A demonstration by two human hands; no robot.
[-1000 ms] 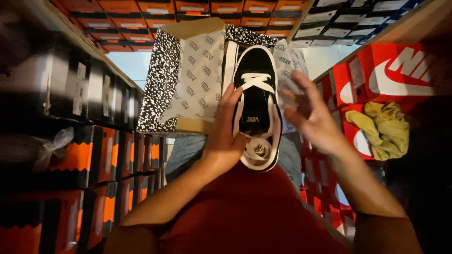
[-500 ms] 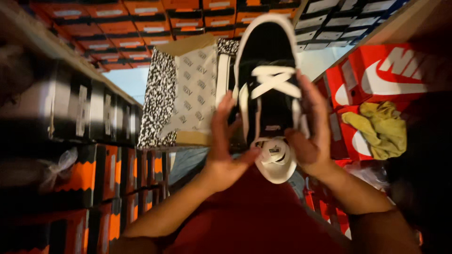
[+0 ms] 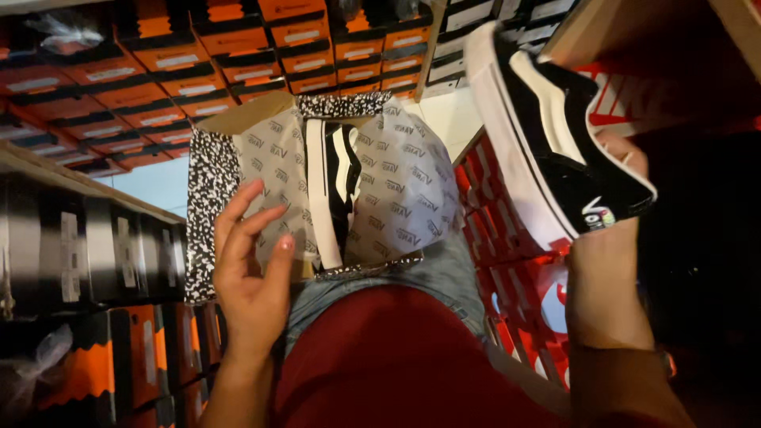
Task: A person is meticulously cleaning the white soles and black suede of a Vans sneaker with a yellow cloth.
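Head view: right hand (image 3: 610, 261) is clamped on the heel of a black and white shoe (image 3: 555, 135), lifted to the right of the open shoebox (image 3: 208, 190) on the lap. Left hand (image 3: 254, 277) is open, fingers apart, touching the printed wrapping paper (image 3: 404, 190) beside the second shoe (image 3: 333, 190). With only the heel gripped, I think the shoe could tip out. Stacked boxes (image 3: 103, 95) on both sides leave a narrow passage.

Warm, dim light fills the aisle, brightest on the printed tissue paper (image 3: 404, 182) in the middle and the pale floor beyond. Deep shadow swallows the far right. The raised black shoe (image 3: 555, 135) smears with motion blur, and stacked boxes (image 3: 95, 254) at left go soft and bend at the edges.
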